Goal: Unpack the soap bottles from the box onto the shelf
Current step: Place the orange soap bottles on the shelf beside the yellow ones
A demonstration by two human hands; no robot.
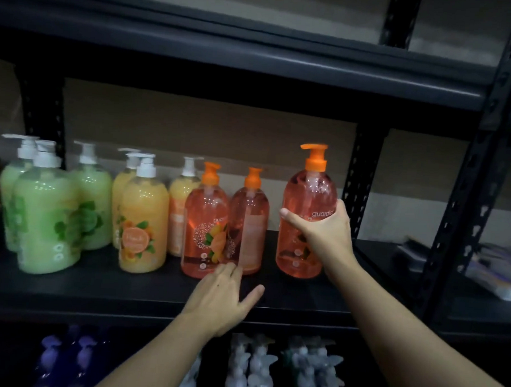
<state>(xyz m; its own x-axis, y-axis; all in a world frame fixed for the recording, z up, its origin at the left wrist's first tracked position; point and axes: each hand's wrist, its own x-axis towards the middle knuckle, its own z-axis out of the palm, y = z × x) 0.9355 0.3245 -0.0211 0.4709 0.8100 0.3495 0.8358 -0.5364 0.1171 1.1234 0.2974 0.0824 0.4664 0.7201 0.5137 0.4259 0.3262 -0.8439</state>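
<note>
My right hand (325, 231) grips an orange soap bottle (307, 196) with an orange pump, upright at the right end of the row on the black shelf (125, 287). Two more orange bottles (207, 220) (250, 219) stand just left of it. My left hand (222, 295) hovers with straight fingers, its fingertips touching the base of the nearest orange bottle. Yellow bottles (143, 214) and green bottles (44, 209) with white pumps fill the row's left side. The box is out of view.
A black metal upright (358, 184) stands behind the held bottle, a thicker post (467, 186) further right. Packaged goods (493, 271) lie on the neighbouring shelf. White and purple pump bottles (257, 368) crowd the shelf below. Another shelf board (255, 54) hangs overhead.
</note>
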